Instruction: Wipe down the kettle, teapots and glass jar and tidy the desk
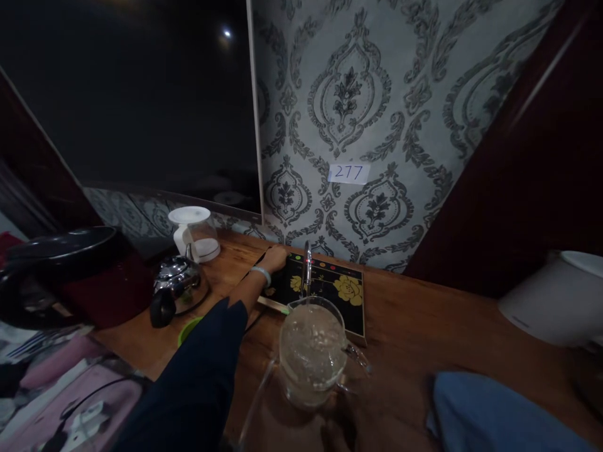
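Observation:
My left hand [276,258], a pale bracelet at its wrist, rests at the upper left of a black panel [325,298] with gold flowers, beside its row of coloured buttons. Its fingers look curled, and their tips are hidden. A chrome spout [308,263] rises behind a glass jug [311,358], which is filled with bubbling water. Water falls from the spout into it. The jug's clear handle [358,359] points right. At the lower right lies blue fabric [499,414], perhaps a sleeve. Dark blur below the jug and beside this fabric hides whether my right hand is there.
On the left stand a glass pot with a white lid [195,235], a shiny teapot [181,282] and a dark red kettle [98,276]. Cluttered pink things [89,402] fill the lower left. A white container [558,298] stands right. A black screen [132,94] hangs above.

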Motion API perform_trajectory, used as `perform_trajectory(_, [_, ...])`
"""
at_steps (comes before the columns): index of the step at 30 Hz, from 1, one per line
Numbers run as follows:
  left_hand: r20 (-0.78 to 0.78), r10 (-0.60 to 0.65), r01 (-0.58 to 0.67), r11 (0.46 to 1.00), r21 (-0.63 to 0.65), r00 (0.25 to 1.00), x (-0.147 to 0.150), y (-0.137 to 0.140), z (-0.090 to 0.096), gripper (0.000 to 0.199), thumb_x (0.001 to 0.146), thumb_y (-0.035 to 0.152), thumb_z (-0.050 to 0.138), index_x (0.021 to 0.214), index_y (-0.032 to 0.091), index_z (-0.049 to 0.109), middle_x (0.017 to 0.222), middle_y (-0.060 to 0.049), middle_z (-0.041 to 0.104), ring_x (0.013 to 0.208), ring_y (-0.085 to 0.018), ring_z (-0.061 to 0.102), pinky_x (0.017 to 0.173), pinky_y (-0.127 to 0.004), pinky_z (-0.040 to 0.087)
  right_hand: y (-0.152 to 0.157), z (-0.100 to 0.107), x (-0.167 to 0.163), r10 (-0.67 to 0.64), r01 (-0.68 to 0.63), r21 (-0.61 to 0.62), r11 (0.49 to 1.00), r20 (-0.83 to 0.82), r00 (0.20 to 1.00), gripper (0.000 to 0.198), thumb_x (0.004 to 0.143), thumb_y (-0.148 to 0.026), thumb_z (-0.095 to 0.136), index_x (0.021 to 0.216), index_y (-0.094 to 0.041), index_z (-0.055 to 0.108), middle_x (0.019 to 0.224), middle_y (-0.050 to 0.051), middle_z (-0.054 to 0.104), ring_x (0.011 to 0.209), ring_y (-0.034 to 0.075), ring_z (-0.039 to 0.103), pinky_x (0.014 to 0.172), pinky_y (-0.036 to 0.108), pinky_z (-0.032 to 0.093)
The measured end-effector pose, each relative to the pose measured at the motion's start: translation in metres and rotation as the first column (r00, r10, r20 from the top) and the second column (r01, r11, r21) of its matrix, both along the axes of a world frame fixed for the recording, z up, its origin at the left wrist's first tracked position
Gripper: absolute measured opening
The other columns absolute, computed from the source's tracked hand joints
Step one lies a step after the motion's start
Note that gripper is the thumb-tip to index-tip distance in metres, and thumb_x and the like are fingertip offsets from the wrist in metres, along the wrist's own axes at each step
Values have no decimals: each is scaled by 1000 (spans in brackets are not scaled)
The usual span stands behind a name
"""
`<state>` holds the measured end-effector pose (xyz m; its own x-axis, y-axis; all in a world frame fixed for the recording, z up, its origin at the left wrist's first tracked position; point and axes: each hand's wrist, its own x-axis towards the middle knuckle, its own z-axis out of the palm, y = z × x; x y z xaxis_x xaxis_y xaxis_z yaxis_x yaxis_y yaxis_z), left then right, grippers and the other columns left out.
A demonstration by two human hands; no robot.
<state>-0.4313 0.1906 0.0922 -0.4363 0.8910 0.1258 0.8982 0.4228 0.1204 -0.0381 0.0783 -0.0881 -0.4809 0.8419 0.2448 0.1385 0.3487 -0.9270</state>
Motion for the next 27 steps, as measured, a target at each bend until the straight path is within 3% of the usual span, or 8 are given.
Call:
perform_trajectory(9, [4, -50, 50, 986, -162, 999, 0, 19, 4, 34, 96, 37, 65, 124, 16, 64, 126, -10, 66, 111, -24, 66, 95, -46, 57, -4, 34, 5, 23, -24, 10, 1000, 77, 997, 42, 87, -42, 60, 123, -23, 68, 112, 11, 77, 104, 32, 73, 97, 46, 58])
perform_trajectory(16, [4, -68, 67, 970, -233, 998, 5, 26, 9, 38, 96, 38, 65, 127, 17, 62, 129, -11, 64, 111, -24, 66, 94, -46, 58, 9, 30, 12, 137, -136, -11, 991, 73, 988, 45, 84, -37, 68, 126, -22, 70, 118, 12, 77, 107, 31, 74, 97, 43, 59])
perform_trajectory(21, [-8, -68, 64, 972, -227, 998, 8, 23, 15, 39, 96, 38, 65, 127, 16, 61, 128, -11, 64, 110, -24, 66, 93, -46, 58, 10, 30, 9, 119, -122, 37, 992, 59, 991, 49, 84, -33, 65, 133, -23, 66, 127, 11, 74, 118, 32, 70, 107, 47, 53])
perform_trajectory(27, [-41, -72, 64, 983, -175, 997, 12, 19, 20, 38, 96, 38, 65, 127, 16, 62, 127, -11, 65, 108, -23, 66, 92, -45, 59, 10, 26, 1, 120, -120, 115, 986, 3, 993, 52, 82, -30, 66, 134, -26, 65, 134, 9, 71, 126, 32, 66, 107, 47, 54])
